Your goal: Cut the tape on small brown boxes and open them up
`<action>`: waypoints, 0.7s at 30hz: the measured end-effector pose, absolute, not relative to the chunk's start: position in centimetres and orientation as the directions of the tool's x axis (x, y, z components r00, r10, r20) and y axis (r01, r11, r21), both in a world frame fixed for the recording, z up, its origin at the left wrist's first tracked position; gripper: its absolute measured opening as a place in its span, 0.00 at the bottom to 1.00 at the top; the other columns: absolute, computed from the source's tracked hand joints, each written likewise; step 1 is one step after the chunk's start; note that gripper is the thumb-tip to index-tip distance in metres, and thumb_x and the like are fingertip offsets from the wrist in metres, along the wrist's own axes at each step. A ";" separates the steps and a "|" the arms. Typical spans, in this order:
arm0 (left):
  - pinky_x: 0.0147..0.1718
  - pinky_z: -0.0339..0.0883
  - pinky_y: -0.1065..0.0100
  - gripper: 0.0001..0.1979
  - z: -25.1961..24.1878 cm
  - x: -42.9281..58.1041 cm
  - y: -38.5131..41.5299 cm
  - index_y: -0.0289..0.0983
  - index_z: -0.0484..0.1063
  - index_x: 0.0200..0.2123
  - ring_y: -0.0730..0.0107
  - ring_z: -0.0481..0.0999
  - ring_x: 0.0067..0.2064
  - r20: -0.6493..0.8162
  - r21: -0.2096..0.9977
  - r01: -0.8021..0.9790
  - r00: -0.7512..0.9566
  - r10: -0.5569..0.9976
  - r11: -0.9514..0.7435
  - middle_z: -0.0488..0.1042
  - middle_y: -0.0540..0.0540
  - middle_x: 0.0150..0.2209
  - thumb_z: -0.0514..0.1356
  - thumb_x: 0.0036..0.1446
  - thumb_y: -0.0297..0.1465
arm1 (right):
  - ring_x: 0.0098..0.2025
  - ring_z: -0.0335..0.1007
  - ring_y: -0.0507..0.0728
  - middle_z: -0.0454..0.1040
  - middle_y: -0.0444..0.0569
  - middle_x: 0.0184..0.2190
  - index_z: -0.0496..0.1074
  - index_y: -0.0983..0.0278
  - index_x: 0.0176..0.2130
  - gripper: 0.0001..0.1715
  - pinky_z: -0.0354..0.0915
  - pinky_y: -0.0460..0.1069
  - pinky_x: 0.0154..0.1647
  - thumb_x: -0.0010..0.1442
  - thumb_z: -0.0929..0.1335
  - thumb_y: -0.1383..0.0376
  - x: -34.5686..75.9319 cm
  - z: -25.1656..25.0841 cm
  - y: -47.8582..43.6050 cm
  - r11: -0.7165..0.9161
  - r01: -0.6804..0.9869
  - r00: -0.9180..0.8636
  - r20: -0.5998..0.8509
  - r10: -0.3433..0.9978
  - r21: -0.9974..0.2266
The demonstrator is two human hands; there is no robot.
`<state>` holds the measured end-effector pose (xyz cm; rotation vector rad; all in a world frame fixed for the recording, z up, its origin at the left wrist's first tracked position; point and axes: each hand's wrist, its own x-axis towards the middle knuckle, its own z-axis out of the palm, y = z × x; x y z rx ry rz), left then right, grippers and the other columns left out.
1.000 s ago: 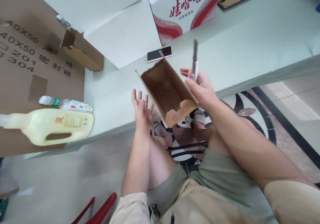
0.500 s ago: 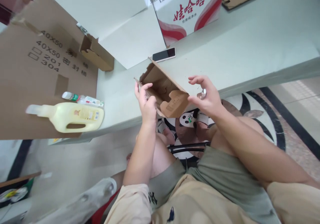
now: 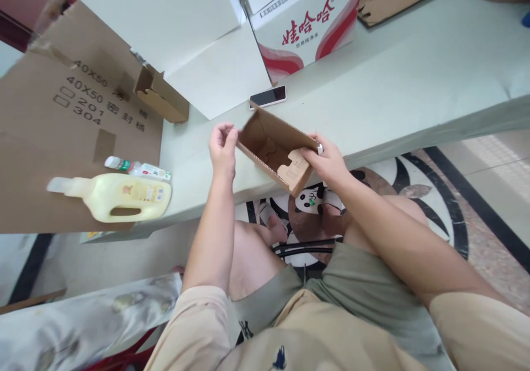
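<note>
A small open-topped cardboard box (image 3: 285, 123) is held tilted over the table's near edge. Its inside shows bare brown walls, with a notched flap at the right end. My right hand (image 3: 327, 158) grips that end, thumb on the flap and fingers behind the far wall; a ring is on one finger. At the opposite end, my left hand (image 3: 223, 147) has its fingers curled and its thumb and fingertips pinching the box's left end. A phone (image 3: 268, 97) lies flat on the table just beyond the box.
A pale cloth covers the table (image 3: 397, 78). Behind stand a white-and-red carton (image 3: 308, 34) and white boxes (image 3: 219, 67). On the left are another small brown box (image 3: 165, 97), a large printed carton (image 3: 83, 139), a plastic bottle (image 3: 136, 168) and a yellow jug (image 3: 128, 197).
My right hand has closed on the box's right end, where it was open beside it. My left hand has shifted from the near wall to the left end.
</note>
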<state>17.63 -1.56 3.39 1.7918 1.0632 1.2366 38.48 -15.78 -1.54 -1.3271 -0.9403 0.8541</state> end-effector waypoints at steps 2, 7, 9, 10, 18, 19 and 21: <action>0.46 0.74 0.61 0.23 3.1 17.2 -1.4 0.42 0.71 0.44 0.63 0.79 0.35 0.319 0.899 0.233 0.234 0.918 -0.372 0.72 0.50 0.29 0.63 0.56 0.53 | 0.43 0.75 0.61 0.80 0.48 0.40 0.73 0.60 0.43 0.15 0.70 0.60 0.50 0.55 0.68 0.58 38.5 -1.8 -15.5 0.091 -0.006 0.425 0.080 0.902 -0.996; 0.48 0.72 0.61 0.28 1.5 17.1 -1.5 0.41 0.73 0.46 0.64 0.77 0.41 0.382 0.799 0.375 0.288 0.878 -0.470 0.76 0.45 0.38 0.62 0.56 0.58 | 0.43 0.75 0.60 0.80 0.48 0.39 0.74 0.59 0.41 0.13 0.69 0.59 0.53 0.54 0.68 0.60 38.8 -2.2 -15.5 0.218 0.058 0.492 0.218 0.843 -0.974; 0.54 0.70 0.58 0.32 1.0 17.2 -1.1 0.42 0.70 0.54 0.59 0.77 0.50 0.436 0.752 0.396 0.301 0.848 -0.527 0.75 0.40 0.51 0.64 0.54 0.57 | 0.46 0.75 0.61 0.80 0.49 0.41 0.76 0.59 0.39 0.11 0.68 0.59 0.54 0.56 0.67 0.61 38.9 -2.1 -15.8 0.280 0.083 0.426 0.288 0.857 -0.956; 0.57 0.69 0.56 0.34 0.8 17.3 -1.0 0.43 0.69 0.57 0.56 0.75 0.56 0.454 0.731 0.401 0.318 0.832 -0.552 0.72 0.38 0.57 0.65 0.54 0.56 | 0.47 0.76 0.61 0.80 0.50 0.42 0.76 0.59 0.37 0.11 0.68 0.60 0.55 0.56 0.66 0.60 39.0 -2.1 -16.0 0.310 0.087 0.391 0.319 0.863 -0.947; 0.62 0.66 0.52 0.20 0.9 17.2 -2.0 0.40 0.82 0.38 0.56 0.78 0.54 0.446 0.691 0.404 0.414 0.794 -0.599 0.81 0.40 0.48 0.58 0.64 0.49 | 0.43 0.76 0.60 0.79 0.53 0.41 0.74 0.61 0.27 0.11 0.70 0.57 0.47 0.56 0.71 0.58 38.6 -1.5 -16.3 0.331 0.240 0.306 0.395 0.866 -0.913; 0.62 0.67 0.51 0.20 0.8 17.0 -2.2 0.40 0.82 0.37 0.56 0.79 0.53 0.451 0.700 0.406 0.387 0.804 -0.588 0.81 0.40 0.48 0.58 0.63 0.49 | 0.43 0.76 0.60 0.79 0.52 0.40 0.75 0.61 0.28 0.10 0.70 0.57 0.48 0.57 0.70 0.58 38.6 -1.4 -16.2 0.335 0.248 0.308 0.401 0.863 -0.909; 0.63 0.66 0.51 0.20 0.6 16.4 -2.3 0.40 0.82 0.38 0.57 0.79 0.54 0.466 0.718 0.406 0.323 0.824 -0.565 0.81 0.40 0.48 0.60 0.62 0.49 | 0.44 0.76 0.60 0.79 0.51 0.39 0.77 0.60 0.34 0.11 0.70 0.58 0.50 0.60 0.68 0.57 38.9 -1.6 -16.0 0.311 0.255 0.352 0.387 0.852 -0.916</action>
